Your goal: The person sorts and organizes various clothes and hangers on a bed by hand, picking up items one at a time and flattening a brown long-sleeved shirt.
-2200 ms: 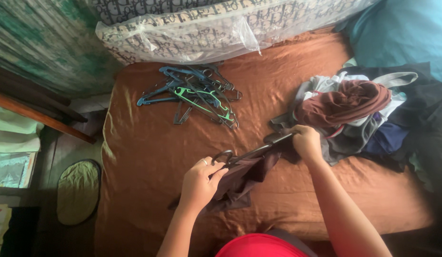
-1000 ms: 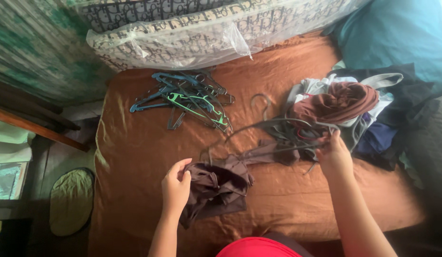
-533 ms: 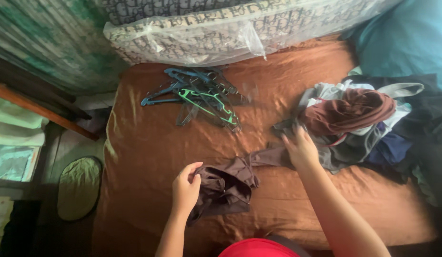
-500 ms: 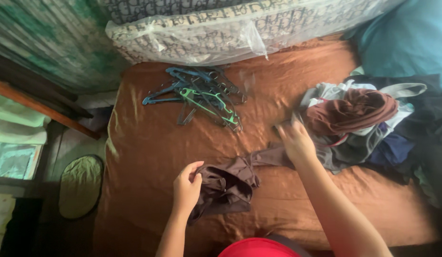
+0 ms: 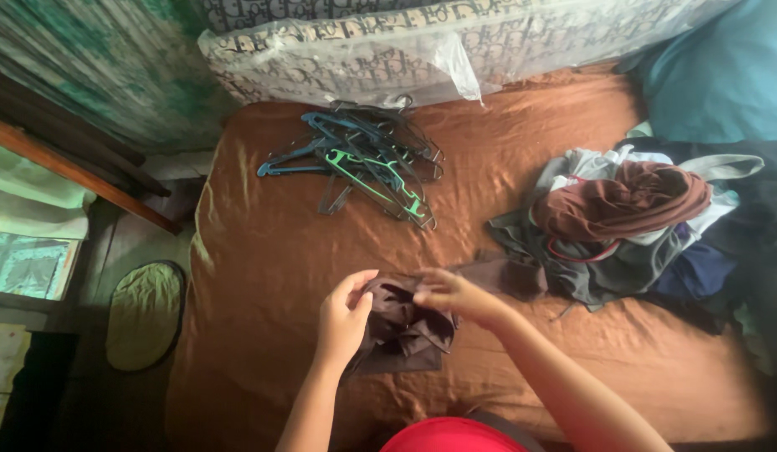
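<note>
One bed point(image 5: 263, 251) filled most of the frame, brown sheet, rumpled. Patterned cushion point(image 5: 388, 50) in clear plastic along the top edge; blue pillow point(image 5: 723, 75) upper right. Clothes pile point(image 5: 631, 226) at right centre, a maroon piece on top, grey and dark pieces under it. Hanger heap point(image 5: 367, 163) upper centre, blue, green and dark, tangled. Green mat point(image 5: 144, 314) on the floor, lower left.

Brown garment point(image 5: 405, 322) lay bunched at lower centre, near the front edge of the bed, one end trailing right toward the pile.

Risks, as judged: the trailing end lay touching or very close to the grey cloth of the pile, so a lift could drag that cloth along. The bunch was loose and sat near the bed edge; a weak pinch could let it slide off toward the floor.

Left hand point(image 5: 345, 316): fingers curled narrow round the left side of the garment, thumb up, gripping cloth. Right hand point(image 5: 451, 293): fingers pinched nearly closed on a fold at the top of the bunch.
</note>
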